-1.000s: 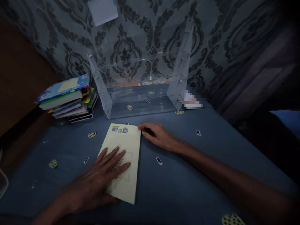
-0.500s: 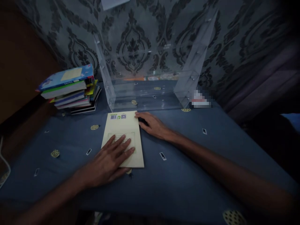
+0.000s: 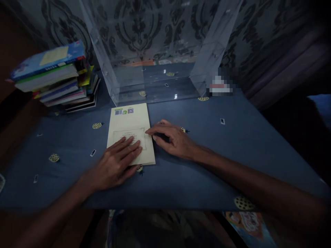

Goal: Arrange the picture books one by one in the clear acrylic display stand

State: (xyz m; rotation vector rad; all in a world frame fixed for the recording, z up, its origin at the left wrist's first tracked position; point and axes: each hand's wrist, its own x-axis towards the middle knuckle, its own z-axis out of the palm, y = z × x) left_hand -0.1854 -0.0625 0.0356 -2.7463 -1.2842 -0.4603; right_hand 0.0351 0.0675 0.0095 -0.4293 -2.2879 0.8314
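Note:
A thin cream-coloured book (image 3: 137, 119) lies closed on the blue cloth, its cover marked with a barcode, a green logo, a QR code and a framed block of text. Across the lower part of that cover my left hand (image 3: 117, 163) rests flat with fingers spread, hiding some of the text. My right hand (image 3: 174, 139) is at the book's right edge. Its index fingertip reaches onto the cover, the thumb is apart below, and nothing is gripped between them.
A clear acrylic rack (image 3: 103, 65) stands behind the book against the patterned wall. To the left is an uneven stack of books (image 3: 62, 74). A pixelated object (image 3: 219, 84) sits right of the rack. The table's front edge (image 3: 168, 209) runs below my hands.
My right hand has slid down the book's right edge from near its top corner to about mid-height. My left hand stays flat on the cover. The view has tilted downward.

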